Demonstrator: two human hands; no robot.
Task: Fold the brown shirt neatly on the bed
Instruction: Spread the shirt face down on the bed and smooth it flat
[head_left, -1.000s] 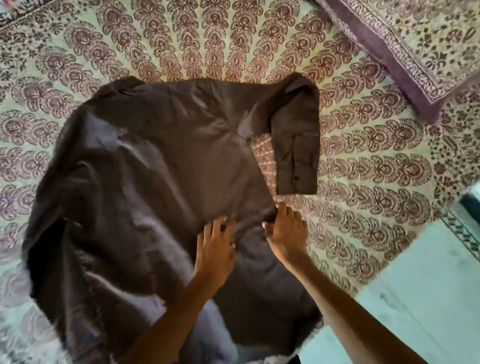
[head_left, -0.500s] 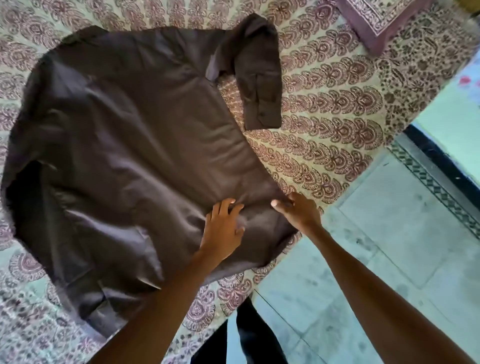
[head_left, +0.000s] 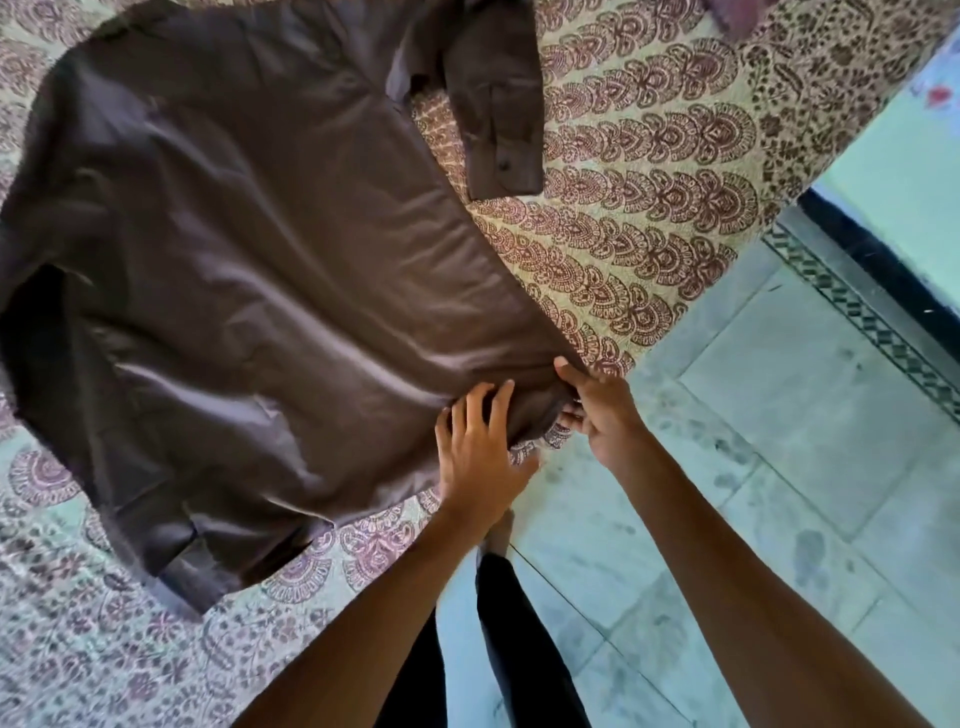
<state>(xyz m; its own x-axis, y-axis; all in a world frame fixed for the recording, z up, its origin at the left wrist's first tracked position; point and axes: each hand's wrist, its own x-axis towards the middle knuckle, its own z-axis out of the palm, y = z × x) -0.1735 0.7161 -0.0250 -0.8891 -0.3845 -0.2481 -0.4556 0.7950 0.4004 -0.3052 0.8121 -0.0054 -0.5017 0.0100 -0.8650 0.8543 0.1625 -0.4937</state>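
The bed (head_left: 649, 171) is covered with a pale green spread printed all over in maroon paisley-fan motifs, running in curved rows. Up at the top right corner a bit of purple-edged pillow (head_left: 732, 13) peeks in. Off the bed's edge there's a floor (head_left: 810, 426) of big pale greenish stone tiles, kinda smudgy with dark marks, thin seams between them. A patterned tile border strip (head_left: 862, 317) runs diagonally along the right, next to a dark skirting band (head_left: 883, 270) under a light mint wall (head_left: 904, 176). Soft, even daylight, no harsh shadows.
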